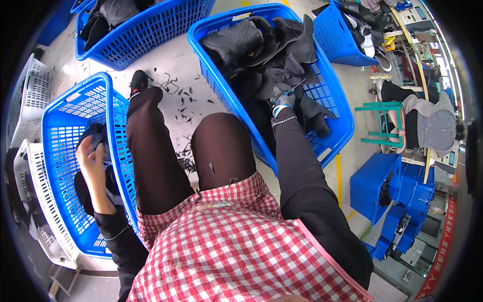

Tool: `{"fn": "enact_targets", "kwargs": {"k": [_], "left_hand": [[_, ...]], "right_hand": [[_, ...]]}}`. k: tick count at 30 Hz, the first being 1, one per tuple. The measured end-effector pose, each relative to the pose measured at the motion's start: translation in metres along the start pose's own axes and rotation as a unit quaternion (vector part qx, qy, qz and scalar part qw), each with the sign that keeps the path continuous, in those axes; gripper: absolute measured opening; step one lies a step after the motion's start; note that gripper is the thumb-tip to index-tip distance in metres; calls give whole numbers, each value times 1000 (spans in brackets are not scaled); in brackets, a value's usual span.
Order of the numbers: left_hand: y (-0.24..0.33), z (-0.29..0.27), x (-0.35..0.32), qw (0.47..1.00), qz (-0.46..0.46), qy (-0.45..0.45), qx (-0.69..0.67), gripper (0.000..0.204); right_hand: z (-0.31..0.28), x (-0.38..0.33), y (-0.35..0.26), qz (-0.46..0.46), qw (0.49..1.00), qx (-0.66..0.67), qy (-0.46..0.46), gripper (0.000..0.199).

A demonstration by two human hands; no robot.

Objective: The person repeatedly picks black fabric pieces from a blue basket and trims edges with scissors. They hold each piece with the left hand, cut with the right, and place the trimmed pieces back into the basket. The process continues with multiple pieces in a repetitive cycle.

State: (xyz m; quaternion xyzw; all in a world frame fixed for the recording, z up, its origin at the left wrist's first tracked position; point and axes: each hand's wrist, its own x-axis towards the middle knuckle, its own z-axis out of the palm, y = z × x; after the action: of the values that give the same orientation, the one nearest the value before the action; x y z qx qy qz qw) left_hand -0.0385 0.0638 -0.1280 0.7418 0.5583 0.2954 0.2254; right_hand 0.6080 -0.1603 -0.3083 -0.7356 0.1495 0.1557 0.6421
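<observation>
My right hand, in a grey glove, reaches into a large blue basket on the right. Its fingers are closed on a black boot upper, partly hidden among several others heaped there. My left hand is bare and empty, its fingers apart and slightly curled. It hovers over a second blue basket at my left, above dark pieces lying inside; my forearm covers part of them.
Small black scraps litter the floor between my knees and the baskets. Another filled blue basket stands ahead. White crates line the far left. At the right, a person sits by a green stool and workbench.
</observation>
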Motion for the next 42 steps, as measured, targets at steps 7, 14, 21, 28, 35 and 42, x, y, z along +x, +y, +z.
{"fn": "enact_targets", "kwargs": {"k": [7, 14, 21, 28, 35, 42], "left_hand": [[151, 35, 18, 978, 40, -183, -95, 26], [237, 59, -17, 924, 167, -176, -295, 59], [219, 39, -22, 941, 180, -189, -213, 97], [195, 36, -50, 950, 240, -151, -130, 71], [253, 92, 14, 871, 432, -113, -205, 78], [243, 107, 12, 936, 289, -200, 6, 22]], "right_hand": [[-60, -97, -103, -147, 940, 162, -262, 32], [-139, -281, -189, -207, 861, -8, -464, 32], [-118, -297, -147, -90, 802, -32, -590, 55], [-93, -275, -140, -174, 759, -129, -614, 60], [-89, -285, -131, -178, 745, -137, -628, 60], [-122, -284, -114, -126, 817, -92, -555, 57]]}}
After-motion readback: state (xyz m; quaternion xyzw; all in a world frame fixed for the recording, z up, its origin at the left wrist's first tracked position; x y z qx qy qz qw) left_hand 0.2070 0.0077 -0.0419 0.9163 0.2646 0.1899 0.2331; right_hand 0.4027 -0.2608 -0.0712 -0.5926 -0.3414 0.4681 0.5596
